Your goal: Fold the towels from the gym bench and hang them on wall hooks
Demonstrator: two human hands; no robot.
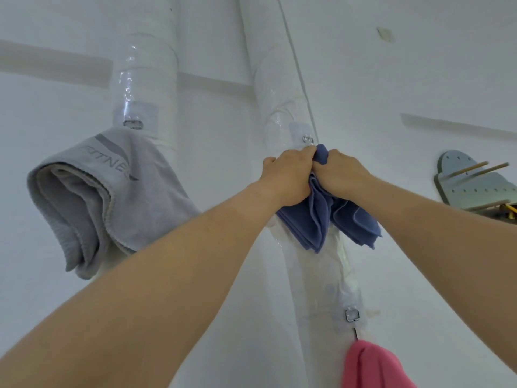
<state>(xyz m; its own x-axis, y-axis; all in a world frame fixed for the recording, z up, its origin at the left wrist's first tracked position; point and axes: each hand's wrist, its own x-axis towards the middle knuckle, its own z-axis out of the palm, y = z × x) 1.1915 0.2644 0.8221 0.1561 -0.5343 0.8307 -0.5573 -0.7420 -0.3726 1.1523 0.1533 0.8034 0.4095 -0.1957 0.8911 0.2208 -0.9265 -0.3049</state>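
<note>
A folded blue towel [321,217] hangs against a white wrapped pipe [316,275], its top bunched just under a small metal wall hook [307,139]. My left hand [291,175] grips the bunched top from the left. My right hand [340,170] grips it from the right, and the two hands touch. A folded grey towel [92,200] with printed lettering hangs at the left below another metal hook [133,124]. At the bottom right a pink towel [372,365] hangs from a third hook [352,315].
A second white wrapped pipe [148,79] runs up the wall behind the grey towel. A thin white cable [296,65] runs down to the blue towel's hook. A grey-green pegboard [475,183] with wooden pegs is on the wall at the right.
</note>
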